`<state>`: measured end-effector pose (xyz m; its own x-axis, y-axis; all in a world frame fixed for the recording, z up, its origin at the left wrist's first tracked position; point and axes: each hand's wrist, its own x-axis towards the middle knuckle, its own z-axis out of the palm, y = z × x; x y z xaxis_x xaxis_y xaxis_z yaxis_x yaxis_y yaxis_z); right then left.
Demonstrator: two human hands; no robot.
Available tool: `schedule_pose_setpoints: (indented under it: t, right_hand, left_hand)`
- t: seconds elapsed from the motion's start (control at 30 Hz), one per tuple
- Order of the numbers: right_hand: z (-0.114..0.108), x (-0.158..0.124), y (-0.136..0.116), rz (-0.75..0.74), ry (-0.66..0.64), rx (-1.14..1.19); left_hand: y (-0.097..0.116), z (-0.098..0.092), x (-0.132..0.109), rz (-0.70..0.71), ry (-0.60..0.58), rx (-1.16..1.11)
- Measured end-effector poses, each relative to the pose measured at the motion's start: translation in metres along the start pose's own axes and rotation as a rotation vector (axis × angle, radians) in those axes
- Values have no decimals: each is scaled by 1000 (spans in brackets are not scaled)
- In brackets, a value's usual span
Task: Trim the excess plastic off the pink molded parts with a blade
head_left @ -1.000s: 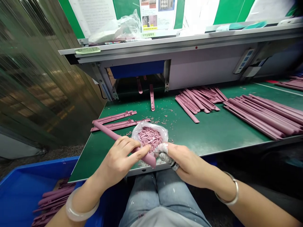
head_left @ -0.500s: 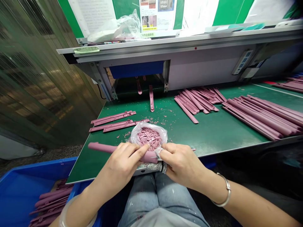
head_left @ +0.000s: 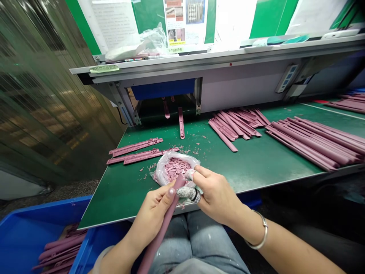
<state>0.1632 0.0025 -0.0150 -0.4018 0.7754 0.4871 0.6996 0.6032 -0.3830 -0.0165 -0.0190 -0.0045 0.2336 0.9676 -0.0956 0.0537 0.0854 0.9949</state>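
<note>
My left hand [head_left: 155,207] is wrapped around a long, rounded pink plastic strip [head_left: 164,232], which slants from my lap up to the table edge. At the strip's upper end is my right hand [head_left: 213,194], its thumb in a speckled grey finger cover [head_left: 186,193] and its index fingertip wrapped in white. Those two fingers are closed at the strip's tip; a thin edge seems to show between them, too small to name. Just beyond the hands, a clear plastic bag [head_left: 162,171] with a rolled-open mouth holds pink plastic scraps [head_left: 176,167].
Several pink strips [head_left: 137,146] lie left of the bag, and a single one [head_left: 181,123] lies behind it. Larger piles [head_left: 238,123] [head_left: 316,142] cover the right side. A blue bin [head_left: 17,236] with strips stands at lower left. A metal shelf [head_left: 199,61] overhangs the table.
The strip has swung from lying nearly crosswise to pointing down towards my lap. My left hand has turned with it, and my right thumb now presses near its upper end.
</note>
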Motion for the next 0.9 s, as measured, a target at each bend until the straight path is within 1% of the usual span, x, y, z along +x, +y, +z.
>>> schedule_pose_setpoints:
  t: [0.1, 0.3, 0.4, 0.5, 0.63, 0.77, 0.83, 0.9]
  right_hand:
    - [1, 3, -3, 21, 0, 9]
    - [9, 4, -4, 67, -35, -75]
    - [16, 5, -4, 90, -64, -136]
    - [26, 3, -9, 77, -119, -166]
    - [41, -7, -26, 1, -244, -117]
    - [47, -23, -50, -138, -402, -55]
    - [47, -29, -58, -196, -446, -53]
    - [47, -34, -61, -210, -449, -68]
  left_hand:
    - [-2, 5, 0, -33, 87, -55]
    - [-4, 8, 3, -36, 122, -30]
    - [-10, 7, 11, -15, 117, -104]
    - [-15, 5, 25, -3, 113, -194]
    - [-12, -2, 49, 13, 160, -240]
    - [-3, -17, 74, 59, 195, -279]
    - [0, -25, 84, 87, 231, -292]
    - [2, -31, 91, 114, 282, -301]
